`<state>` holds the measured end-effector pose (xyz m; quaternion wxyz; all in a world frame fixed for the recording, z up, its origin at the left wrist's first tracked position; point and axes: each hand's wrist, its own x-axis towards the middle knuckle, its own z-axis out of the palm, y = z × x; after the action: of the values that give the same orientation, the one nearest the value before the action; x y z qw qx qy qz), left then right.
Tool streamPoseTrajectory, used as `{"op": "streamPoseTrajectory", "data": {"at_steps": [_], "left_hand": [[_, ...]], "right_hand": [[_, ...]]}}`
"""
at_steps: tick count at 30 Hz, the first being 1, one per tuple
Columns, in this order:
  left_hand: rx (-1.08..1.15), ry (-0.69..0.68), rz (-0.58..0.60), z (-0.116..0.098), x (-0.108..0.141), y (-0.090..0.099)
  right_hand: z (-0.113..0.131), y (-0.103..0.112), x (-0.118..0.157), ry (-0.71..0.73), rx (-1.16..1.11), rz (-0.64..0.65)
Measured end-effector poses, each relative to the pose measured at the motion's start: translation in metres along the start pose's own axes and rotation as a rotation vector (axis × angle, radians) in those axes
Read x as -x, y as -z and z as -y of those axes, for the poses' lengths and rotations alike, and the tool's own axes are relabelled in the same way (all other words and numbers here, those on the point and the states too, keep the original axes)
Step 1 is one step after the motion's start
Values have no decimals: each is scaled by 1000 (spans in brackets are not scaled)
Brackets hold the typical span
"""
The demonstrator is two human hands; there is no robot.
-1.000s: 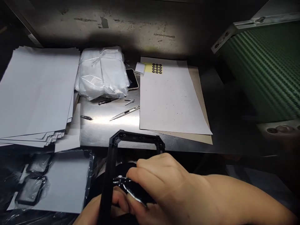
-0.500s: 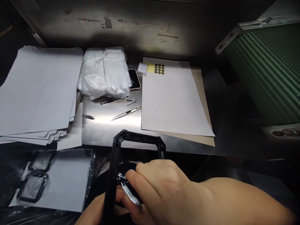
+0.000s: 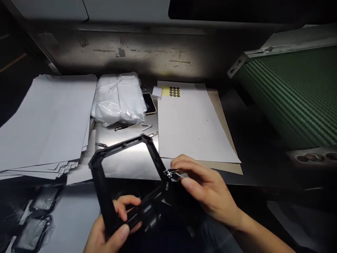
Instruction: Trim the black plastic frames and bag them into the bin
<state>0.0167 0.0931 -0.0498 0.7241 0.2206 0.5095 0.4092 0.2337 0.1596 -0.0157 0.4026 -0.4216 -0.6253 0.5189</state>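
Observation:
My left hand [image 3: 118, 221] grips a black plastic frame [image 3: 98, 189] by its lower side, thumb in front and fingers reaching through the opening. The frame is tilted, held above the table's front edge. Between the thumb and fingers of my right hand [image 3: 202, 186] is a small silver nail clipper [image 3: 172, 173]. Its jaws are at the frame's right corner; whether they bite into the plastic cannot be made out. The lower part of the frame is dark and partly blurred.
Behind lie a tied bundle of clear plastic bags [image 3: 119, 100], a phone [image 3: 149, 103], a pen [image 3: 123, 127] and a white sheet [image 3: 181, 123] with a sticker label [image 3: 174, 92]. Stacked paper [image 3: 52, 116] stands left, bagged black frames [image 3: 33, 232] lower left, a green conveyor belt [image 3: 295, 95] right.
The black frame has turned and tilted to the left. My right hand, with the nail clipper, has moved from the frame's left side to its right corner. The camera view has tilted up.

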Motion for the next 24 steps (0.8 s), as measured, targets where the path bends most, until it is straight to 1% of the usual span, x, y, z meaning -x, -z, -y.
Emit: {"op": "streamPoseTrajectory", "data": {"at_steps": [1,2,3,4,6,7,8,9,10,12,13,14,15,17,18,19,20,21,24], "left_hand": [[32,-78,-53,2,-4,-8],[56,-162,-93,5,-8,-16],[69,-240,-106,10,-12,-24],[67,-310,-83,16,-15,-31],[40,-441,17,28,-21,-40],[34,-482,88,32,-24,-42],[35,-477,159,34,-26,-42],[40,-417,223,32,-30,-38],[57,-308,282,27,-34,-33],[77,19,361,8,-43,-20],[117,122,395,-4,-47,-13],[140,173,409,-15,-50,-8],[128,212,468,-26,-51,-5],[-3,272,560,-40,-48,-3],[-94,290,582,-43,-44,-5],[-173,303,573,-44,-39,-7],[-226,312,538,-42,-33,-9],[-242,318,482,-40,-27,-11],[-157,326,309,-33,-10,-17]], "right_hand": [[-10,-2,2,-47,-47,-95],[-21,-6,3,-91,-114,-124],[-30,-12,3,-130,-198,-105],[-38,-18,2,-160,-289,-77],[-47,-26,-1,-172,-455,-51],[-47,-26,-4,-157,-505,-47],[-46,-23,-7,-128,-524,-35],[-43,-16,-10,-97,-506,0],[-38,-7,-14,-69,-449,68],[-28,14,-22,-45,-274,283],[-23,23,-26,-45,-171,396],[-19,29,-30,-44,-59,494],[-15,33,-33,-36,58,569],[-11,35,-37,2,256,650],[-9,33,-37,20,317,660],[-8,30,-36,35,345,654],[-7,28,-34,48,340,619],[-5,25,-31,65,318,546],[1,17,-18,125,308,203]]}}
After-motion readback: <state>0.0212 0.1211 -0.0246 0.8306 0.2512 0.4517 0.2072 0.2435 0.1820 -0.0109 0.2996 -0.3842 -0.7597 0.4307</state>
